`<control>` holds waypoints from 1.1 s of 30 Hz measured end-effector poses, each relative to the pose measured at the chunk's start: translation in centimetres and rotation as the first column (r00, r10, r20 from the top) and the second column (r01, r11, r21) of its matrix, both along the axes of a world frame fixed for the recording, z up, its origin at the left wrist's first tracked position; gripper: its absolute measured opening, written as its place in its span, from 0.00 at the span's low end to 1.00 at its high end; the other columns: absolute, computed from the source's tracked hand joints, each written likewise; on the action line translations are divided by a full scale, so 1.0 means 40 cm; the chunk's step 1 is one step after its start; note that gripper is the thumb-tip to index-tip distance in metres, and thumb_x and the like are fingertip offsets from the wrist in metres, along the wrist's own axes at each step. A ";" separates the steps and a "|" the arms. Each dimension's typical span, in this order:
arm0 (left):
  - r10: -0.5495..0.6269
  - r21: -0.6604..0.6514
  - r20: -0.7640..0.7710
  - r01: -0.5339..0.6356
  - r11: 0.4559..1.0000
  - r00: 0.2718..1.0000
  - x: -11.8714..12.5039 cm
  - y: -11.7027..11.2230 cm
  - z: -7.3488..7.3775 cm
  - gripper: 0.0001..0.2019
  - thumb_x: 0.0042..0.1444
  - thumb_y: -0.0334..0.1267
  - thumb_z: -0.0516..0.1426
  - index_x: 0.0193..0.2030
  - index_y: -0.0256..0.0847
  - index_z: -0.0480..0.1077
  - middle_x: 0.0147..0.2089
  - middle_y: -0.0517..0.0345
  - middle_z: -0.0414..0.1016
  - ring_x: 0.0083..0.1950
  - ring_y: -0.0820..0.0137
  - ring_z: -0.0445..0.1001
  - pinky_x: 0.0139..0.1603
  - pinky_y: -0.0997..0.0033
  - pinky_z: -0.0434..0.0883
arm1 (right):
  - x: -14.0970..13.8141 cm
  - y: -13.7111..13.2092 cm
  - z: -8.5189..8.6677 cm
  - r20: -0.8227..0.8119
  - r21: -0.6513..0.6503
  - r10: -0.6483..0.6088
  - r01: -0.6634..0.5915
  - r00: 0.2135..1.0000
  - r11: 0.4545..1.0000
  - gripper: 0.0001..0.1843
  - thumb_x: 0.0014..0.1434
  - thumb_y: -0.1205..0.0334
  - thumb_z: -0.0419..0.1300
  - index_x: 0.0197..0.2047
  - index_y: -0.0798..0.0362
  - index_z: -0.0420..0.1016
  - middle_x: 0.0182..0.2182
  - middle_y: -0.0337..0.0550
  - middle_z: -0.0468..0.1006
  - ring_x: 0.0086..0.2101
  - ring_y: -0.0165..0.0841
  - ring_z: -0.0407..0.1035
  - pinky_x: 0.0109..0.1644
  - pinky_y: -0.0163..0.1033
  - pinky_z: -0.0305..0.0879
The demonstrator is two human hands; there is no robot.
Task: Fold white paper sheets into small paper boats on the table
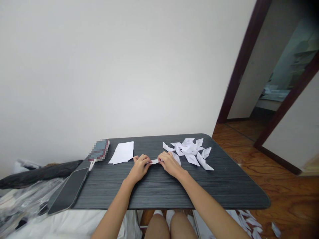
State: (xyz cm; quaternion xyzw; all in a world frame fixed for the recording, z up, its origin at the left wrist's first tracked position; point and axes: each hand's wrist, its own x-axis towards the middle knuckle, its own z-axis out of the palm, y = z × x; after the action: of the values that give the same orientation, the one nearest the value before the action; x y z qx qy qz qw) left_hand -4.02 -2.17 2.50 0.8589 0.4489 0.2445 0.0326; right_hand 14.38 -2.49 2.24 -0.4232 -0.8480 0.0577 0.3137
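A small piece of folded white paper (155, 161) is stretched between my two hands, just above or on the dark table. My left hand (140, 167) pinches its left end with the fingers closed. At the right end, my right hand (170, 162) grips it between thumb and fingers. Close beyond my right hand lies a loose pile of folded white paper pieces (190, 151), pointed at their ends. To the left of my left hand is a stack of flat white paper sheets (123, 152). Parts of the held paper are hidden by my fingers.
The dark table (104, 196) stands against a white wall. A phone (68, 190) lies at its left edge, near a blurred-out booklet-like item (99, 150). More folded papers (246, 222) are below the table at right, on the floor side. A doorway opens at the right.
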 end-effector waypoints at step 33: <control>0.087 0.050 -0.099 -0.082 0.995 0.991 0.012 0.037 -0.049 0.15 0.50 0.22 0.44 0.38 0.40 0.66 0.37 0.54 0.61 0.39 0.67 0.62 0.40 0.66 0.62 | -0.044 0.015 -0.037 0.041 -0.059 -0.257 0.259 0.966 0.964 0.12 0.48 0.77 0.50 0.35 0.53 0.64 0.35 0.44 0.63 0.37 0.34 0.58 0.40 0.38 0.57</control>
State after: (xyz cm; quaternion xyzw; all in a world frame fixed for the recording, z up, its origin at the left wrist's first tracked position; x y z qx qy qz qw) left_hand -3.54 -0.68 0.55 0.8509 0.4801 0.2123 -0.0201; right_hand 12.61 -1.91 0.75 -0.5407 -0.7885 0.0365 0.2908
